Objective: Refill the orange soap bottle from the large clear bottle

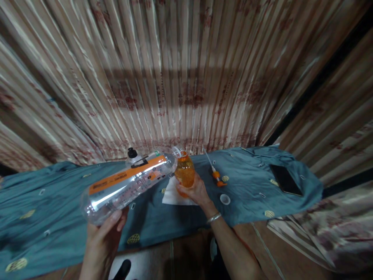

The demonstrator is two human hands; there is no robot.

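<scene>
My left hand (107, 229) is wrapped round the lower end of a large clear plastic bottle (128, 182) with an orange label. This bottle is tilted, its mouth at the neck of an orange see-through bottle (185, 173). Closed round that orange bottle is my right hand (194, 190), a bracelet at its wrist. A white cloth or tissue (171, 196) lies beneath the orange bottle. To the right, an orange pump top (217, 177) with a clear tube rests on the cloth cover. Near it lies a small white cap (225, 199).
A teal patterned cloth (247, 202) covers the long surface. Behind the clear bottle stands a bottle with a black top (132, 153). A dark phone (285, 179) lies at the right. Pleated curtains (186, 77) hang along the back and both sides.
</scene>
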